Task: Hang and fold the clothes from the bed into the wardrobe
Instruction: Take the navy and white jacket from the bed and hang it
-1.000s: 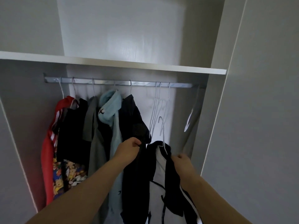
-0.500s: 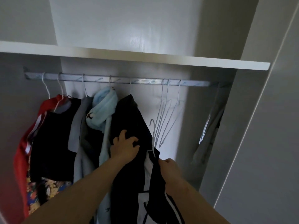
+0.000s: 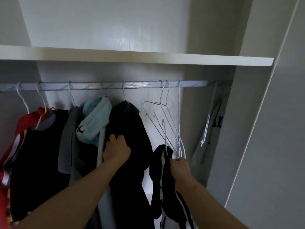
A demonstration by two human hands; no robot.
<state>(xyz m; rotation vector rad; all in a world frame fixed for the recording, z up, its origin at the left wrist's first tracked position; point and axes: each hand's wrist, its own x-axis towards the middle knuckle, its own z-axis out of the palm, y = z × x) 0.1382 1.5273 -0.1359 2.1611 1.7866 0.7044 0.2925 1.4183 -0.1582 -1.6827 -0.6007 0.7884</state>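
A black and white garment (image 3: 162, 182) hangs on a white wire hanger (image 3: 164, 134), whose hook points up well below the metal rail (image 3: 115, 85). My right hand (image 3: 180, 167) grips this garment at the hanger's neck. My left hand (image 3: 116, 150) holds the dark jacket (image 3: 132, 129) that hangs on the rail and pushes it to the left. Left of it hang a light blue hooded top (image 3: 96, 119), a grey garment (image 3: 69, 129), a black top (image 3: 41, 154) and a red one (image 3: 14, 146).
Three empty white hangers (image 3: 166, 116) hang on the rail right of the dark jacket. Another hanger (image 3: 209, 119) with a pale garment hangs at the far right by the wardrobe side panel (image 3: 239, 129). A white shelf (image 3: 148, 58) runs above the rail.
The view has moved closer to the rail. My right hand has lifted the garment on its hanger higher and to the right. My left hand has shifted the dark jacket leftward, widening the gap.
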